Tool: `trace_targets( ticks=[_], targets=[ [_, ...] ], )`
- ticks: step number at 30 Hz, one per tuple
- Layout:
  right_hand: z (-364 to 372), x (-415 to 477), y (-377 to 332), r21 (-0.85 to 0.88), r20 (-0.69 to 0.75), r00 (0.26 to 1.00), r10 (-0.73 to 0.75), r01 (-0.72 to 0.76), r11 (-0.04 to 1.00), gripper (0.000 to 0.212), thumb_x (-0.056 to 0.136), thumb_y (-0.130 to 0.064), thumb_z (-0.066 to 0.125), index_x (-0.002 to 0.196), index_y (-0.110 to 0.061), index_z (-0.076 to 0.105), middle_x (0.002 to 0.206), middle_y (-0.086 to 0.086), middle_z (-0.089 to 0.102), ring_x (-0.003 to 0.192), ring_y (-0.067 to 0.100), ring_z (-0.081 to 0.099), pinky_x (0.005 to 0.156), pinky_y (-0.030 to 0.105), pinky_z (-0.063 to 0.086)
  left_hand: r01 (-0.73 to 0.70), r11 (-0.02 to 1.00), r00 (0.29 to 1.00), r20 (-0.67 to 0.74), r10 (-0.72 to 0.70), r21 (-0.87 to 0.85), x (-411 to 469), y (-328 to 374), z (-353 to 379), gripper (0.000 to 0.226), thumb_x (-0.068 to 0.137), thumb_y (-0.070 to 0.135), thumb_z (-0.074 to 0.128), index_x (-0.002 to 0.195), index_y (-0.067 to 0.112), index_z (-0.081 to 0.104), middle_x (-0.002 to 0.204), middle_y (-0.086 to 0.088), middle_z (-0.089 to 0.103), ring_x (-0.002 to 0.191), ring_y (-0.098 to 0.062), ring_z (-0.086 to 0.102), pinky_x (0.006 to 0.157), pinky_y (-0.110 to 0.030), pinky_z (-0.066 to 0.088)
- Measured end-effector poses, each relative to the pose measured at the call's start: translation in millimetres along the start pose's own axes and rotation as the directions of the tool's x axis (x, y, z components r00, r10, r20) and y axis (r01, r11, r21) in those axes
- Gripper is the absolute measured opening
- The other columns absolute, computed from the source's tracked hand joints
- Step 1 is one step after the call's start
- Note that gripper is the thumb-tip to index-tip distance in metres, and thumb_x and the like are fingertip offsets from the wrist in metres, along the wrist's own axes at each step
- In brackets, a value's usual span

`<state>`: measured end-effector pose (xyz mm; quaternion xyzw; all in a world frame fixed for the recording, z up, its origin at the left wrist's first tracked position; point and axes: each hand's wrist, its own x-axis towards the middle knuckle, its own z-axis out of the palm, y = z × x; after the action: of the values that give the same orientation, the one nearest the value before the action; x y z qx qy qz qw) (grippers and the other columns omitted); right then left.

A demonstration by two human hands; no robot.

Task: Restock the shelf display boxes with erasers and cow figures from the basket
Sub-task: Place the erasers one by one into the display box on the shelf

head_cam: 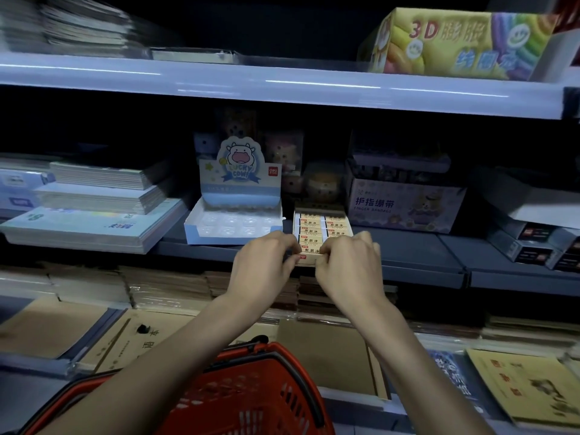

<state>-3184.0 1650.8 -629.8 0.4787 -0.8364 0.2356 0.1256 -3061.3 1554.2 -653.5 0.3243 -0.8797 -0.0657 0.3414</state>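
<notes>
Pinching one eraser (309,258) by its ends, the left hand (266,262) and right hand (348,262) are holding it at the eraser box's (318,207) near end, on the shelf (408,255).

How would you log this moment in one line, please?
step: eraser at eraser box front | left hand: pinches eraser | right hand: pinches eraser | cow box: wells look empty
</notes>
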Motion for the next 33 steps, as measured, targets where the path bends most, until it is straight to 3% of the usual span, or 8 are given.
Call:
trace_targets(
  ticks=[5,9,12,16,20,25,29,33],
  targets=[
    [1.5,-6.8,-1.5,-0.042,0.004,0.997,-0.076,0.076,0.996,0.031,0.094,-0.024,0.053,0.115,-0.026,0.076,0.111,-0.002,0.072,0.11,0.024,0.046,0.092,0.038,0.036,-0.062,0.995,0.997,0.046,0.059,0.072,-0.8,-3.3,0.4,0.018,0.101,0.029,0.059,0.115,0.029,0.071,0.11,0.01,0.067,0.089,-0.025,0.068,0.07,-0.037,0.053],
    [-1.6,-11.5,-0.3,-0.07,0.01,0.994,-0.104,0.105,0.992,0.029,0.092,-0.024,0.053,0.111,-0.024,0.075,0.113,0.0,0.068,0.108,0.026,0.046,0.09,0.041,0.037,-0.086,0.986,0.989,0.129,0.067,0.146,-1.7,2.6,-5.6,0.022,0.099,0.03,0.059,0.12,0.025,0.067,0.116,0.007,0.063,0.092,-0.028,0.067,0.069,-0.036,0.049],
    [-7.1,-22.6,-2.6,-0.107,-0.027,0.987,-0.156,0.152,0.983,0.028,0.089,-0.024,0.057,0.112,-0.022,0.073,0.121,0.008,0.061,0.111,0.033,0.048,0.09,0.045,0.038,-0.1,0.988,0.971,0.228,0.071,0.117,-3.6,6.2,-24.2,0.035,0.093,0.028,0.063,0.128,0.023,0.064,0.126,0.002,0.066,0.107,-0.03,0.067,0.083,-0.04,0.054],
    [-5.1,-51.3,-16.7,0.063,-0.145,0.943,-0.301,0.312,0.948,0.032,0.09,-0.022,0.061,0.12,-0.015,0.07,0.121,0.012,0.061,0.112,0.035,0.054,0.093,0.046,0.043,-0.064,0.997,0.967,0.248,0.049,0.053,-50.1,-20.6,-52.9,0.051,0.093,0.037,0.061,0.143,0.025,0.054,0.14,0.0,0.059,0.124,-0.025,0.059,0.098,-0.046,0.051],
    [19.4,-93.4,-37.6,0.173,-0.028,0.876,-0.481,0.479,0.861,0.046,0.094,-0.029,0.06,0.137,-0.015,0.06,0.132,0.01,0.057,0.121,0.032,0.055,0.1,0.046,0.045,-0.104,0.972,0.963,0.266,0.044,0.213,-141.1,-76.1,-78.4,0.053,0.096,0.046,0.055,0.145,0.025,0.053,0.146,-0.005,0.053,0.126,-0.029,0.056,0.1,-0.045,0.05],
    [64.7,-145.3,-56.6,0.217,0.273,0.736,-0.619,0.58,0.785,0.067,0.096,-0.042,0.06,0.156,-0.024,0.036,0.16,0.01,0.036,0.146,0.029,0.036,0.115,0.042,0.036,0.003,0.945,0.926,0.356,-0.126,0.327,-240.8,-136.4,-101.2,0.066,0.097,0.062,0.04,0.152,0.026,0.045,0.158,-0.008,0.041,0.135,-0.032,0.048,0.105,-0.052,0.046],
    [109.3,-182.7,-74.0,0.262,0.514,0.535,-0.671,0.647,0.716,0.075,0.099,-0.045,0.057,0.162,-0.026,0.02,0.167,0.011,0.019,0.154,0.03,0.02,0.124,0.042,0.022,0.083,0.938,0.887,0.403,-0.224,0.337,-294.5,-174.5,-100.4,0.066,0.097,0.06,0.045,0.151,0.023,0.045,0.155,-0.011,0.042,0.133,-0.035,0.05,0.103,-0.049,0.046],
    [161.2,-215.6,-90.5,0.271,0.686,0.352,-0.637,0.689,0.673,0.074,0.096,-0.037,0.06,0.16,-0.023,0.026,0.16,0.012,0.029,0.146,0.033,0.033,0.118,0.039,0.03,0.04,0.922,0.85,0.472,-0.234,0.386,-321.0,-198.1,-89.1,0.065,0.098,0.054,0.055,0.154,0.025,0.04,0.157,-0.013,0.04,0.138,-0.036,0.045,0.111,-0.051,0.039]
  ],
)
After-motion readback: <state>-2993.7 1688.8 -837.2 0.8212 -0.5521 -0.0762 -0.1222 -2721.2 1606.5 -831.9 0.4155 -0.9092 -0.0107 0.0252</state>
